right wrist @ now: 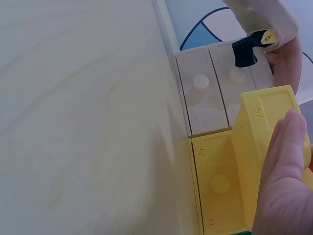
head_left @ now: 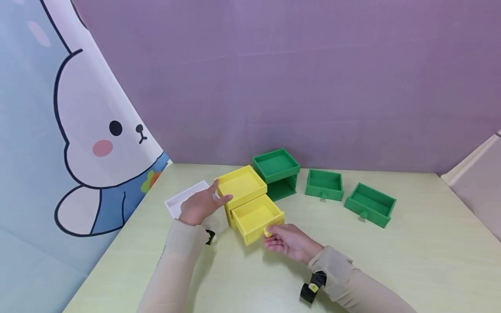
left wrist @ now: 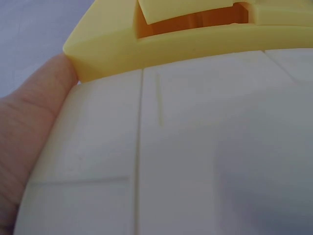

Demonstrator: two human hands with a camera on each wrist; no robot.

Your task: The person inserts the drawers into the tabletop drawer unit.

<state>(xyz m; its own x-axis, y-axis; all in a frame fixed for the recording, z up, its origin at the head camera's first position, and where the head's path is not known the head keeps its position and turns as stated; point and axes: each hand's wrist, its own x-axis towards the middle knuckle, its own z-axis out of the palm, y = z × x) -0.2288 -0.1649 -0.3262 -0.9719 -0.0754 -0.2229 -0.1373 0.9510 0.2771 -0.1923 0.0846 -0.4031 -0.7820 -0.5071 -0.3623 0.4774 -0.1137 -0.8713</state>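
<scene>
A yellow drawer cabinet [head_left: 240,184] stands with its upper drawer [head_left: 258,213] pulled well out. My right hand [head_left: 293,243] pinches the knob on that drawer's front; in the right wrist view the fingers [right wrist: 288,152] lie along the front marked 57. Below it the lower yellow drawer [right wrist: 220,183] sits closed. Thumb and forefinger spread, my left hand [head_left: 201,204] presses on the yellow cabinet's left top edge. Under that hand is a white drawer cabinet [head_left: 176,203], side by side with the yellow one. Its round knobs show in the right wrist view.
A green cabinet frame [head_left: 277,165] with an open front stands behind and right of the yellow one. Two loose green drawers, one nearer it [head_left: 324,184] and one farther right [head_left: 370,204], lie on the pale table [head_left: 422,256]. A purple backdrop [head_left: 313,87] rises along the far edge.
</scene>
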